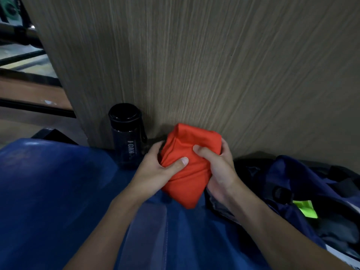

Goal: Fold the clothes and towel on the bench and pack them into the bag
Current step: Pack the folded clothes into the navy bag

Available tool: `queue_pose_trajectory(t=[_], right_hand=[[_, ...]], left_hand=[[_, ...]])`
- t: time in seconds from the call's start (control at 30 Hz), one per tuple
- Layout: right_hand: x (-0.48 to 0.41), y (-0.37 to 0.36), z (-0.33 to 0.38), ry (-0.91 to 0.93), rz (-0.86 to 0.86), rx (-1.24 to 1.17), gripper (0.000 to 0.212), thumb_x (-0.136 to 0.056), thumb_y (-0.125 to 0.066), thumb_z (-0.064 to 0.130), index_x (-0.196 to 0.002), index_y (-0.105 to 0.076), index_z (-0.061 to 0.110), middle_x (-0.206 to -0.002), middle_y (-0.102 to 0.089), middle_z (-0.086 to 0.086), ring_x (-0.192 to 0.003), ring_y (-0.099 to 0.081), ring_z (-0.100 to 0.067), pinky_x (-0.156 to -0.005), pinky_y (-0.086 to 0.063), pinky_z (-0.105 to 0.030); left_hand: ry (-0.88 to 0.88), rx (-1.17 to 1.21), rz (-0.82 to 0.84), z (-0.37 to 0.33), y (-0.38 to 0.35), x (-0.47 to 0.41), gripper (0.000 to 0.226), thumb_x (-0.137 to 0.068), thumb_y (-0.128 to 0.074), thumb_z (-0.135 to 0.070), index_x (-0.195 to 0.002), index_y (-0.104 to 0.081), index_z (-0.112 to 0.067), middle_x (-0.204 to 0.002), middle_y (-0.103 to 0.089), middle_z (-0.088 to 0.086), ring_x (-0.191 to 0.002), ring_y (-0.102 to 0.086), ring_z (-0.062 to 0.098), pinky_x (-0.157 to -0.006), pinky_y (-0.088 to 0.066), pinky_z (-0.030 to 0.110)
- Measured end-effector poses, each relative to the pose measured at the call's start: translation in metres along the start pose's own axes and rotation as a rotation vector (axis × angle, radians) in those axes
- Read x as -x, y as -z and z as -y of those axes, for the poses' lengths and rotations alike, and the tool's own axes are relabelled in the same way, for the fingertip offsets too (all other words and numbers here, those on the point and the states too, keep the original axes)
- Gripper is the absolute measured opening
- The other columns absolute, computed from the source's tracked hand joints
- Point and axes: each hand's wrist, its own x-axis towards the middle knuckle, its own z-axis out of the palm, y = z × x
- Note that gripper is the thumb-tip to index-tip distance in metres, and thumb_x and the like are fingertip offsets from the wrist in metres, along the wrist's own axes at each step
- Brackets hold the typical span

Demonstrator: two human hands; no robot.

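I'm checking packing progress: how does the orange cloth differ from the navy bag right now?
The orange cloth is a compact folded bundle; the navy bag lies slack and open. The left hand and right hand grip the cloth; the bag rests unheld at the right. The cloth is plain; the bag shows a lime-green item inside. Both are soft fabric.

The 1 head-worn camera looked forward and down from close above the left hand (155,173) and the right hand (219,169), facing the bench (48,191) and the wall panel (194,65).
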Motion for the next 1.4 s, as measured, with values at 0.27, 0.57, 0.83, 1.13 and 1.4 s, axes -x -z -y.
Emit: queue_pose_trajectory(t=[0.27, 0.57, 0.83, 1.13, 1.4], right_hand=[[0.050, 0.061, 0.074, 0.099, 0.135, 0.267, 0.081, -0.064, -0.087, 0.008, -0.133, -0.048, 0.027, -0.118, -0.067, -0.006, -0.105, -0.067, -0.019, -0.086, -0.056, -0.037], [0.111, 0.131, 0.145, 0.156, 0.405, 0.935, 0.114, -0.070, -0.083, -0.004, -0.153, -0.015, 0.035, -0.126, -0.056, 0.005, -0.108, -0.059, 0.006, -0.087, -0.044, -0.010], [0.161, 0.195, 0.158, 0.345, 0.135, 0.773, 0.033, -0.082, -0.069, -0.010, -0.103, -0.070, 0.015, -0.089, -0.073, -0.002, -0.080, -0.065, -0.008, -0.078, -0.052, -0.023], [0.202, 0.276, 0.173, 0.362, -0.057, 0.818, 0.031, -0.064, -0.080, 0.018, -0.091, -0.065, 0.023, -0.117, -0.061, 0.003, -0.106, -0.061, -0.004, -0.088, -0.046, -0.019], [0.223, 0.305, 0.182, 0.327, 0.094, 0.975, 0.093, -0.071, -0.087, 0.018, -0.143, -0.033, 0.042, -0.119, -0.064, 0.019, -0.106, -0.065, -0.002, -0.093, -0.053, -0.026]], left_hand=[[-0.238, -0.039, 0.265, -0.051, -0.034, 0.022, 0.029, -0.079, -0.082, -0.013, -0.104, -0.068, -0.016, -0.094, -0.075, -0.006, -0.087, -0.071, 0.007, -0.077, -0.054, 0.022], [-0.498, -0.716, 0.587, -0.124, -0.106, 0.057, 0.034, -0.070, -0.085, -0.041, -0.090, -0.062, -0.027, -0.081, -0.067, -0.010, -0.074, -0.064, 0.006, -0.070, -0.053, 0.037], [-0.601, -0.684, 0.598, -0.147, -0.159, 0.079, 0.069, -0.067, -0.082, -0.048, -0.130, -0.054, -0.038, -0.119, -0.055, -0.022, -0.110, -0.055, -0.006, -0.095, -0.043, 0.016], [-0.505, -0.425, 0.710, -0.161, -0.234, 0.100, 0.035, -0.076, -0.082, -0.007, -0.100, -0.069, -0.029, -0.092, -0.072, -0.005, -0.077, -0.065, 0.005, -0.074, -0.055, 0.029], [-0.639, -0.585, 0.931, -0.179, -0.307, 0.117, 0.042, -0.074, -0.082, -0.016, -0.103, -0.052, -0.024, -0.095, -0.064, -0.003, -0.082, -0.060, 0.008, -0.076, -0.051, 0.033]])
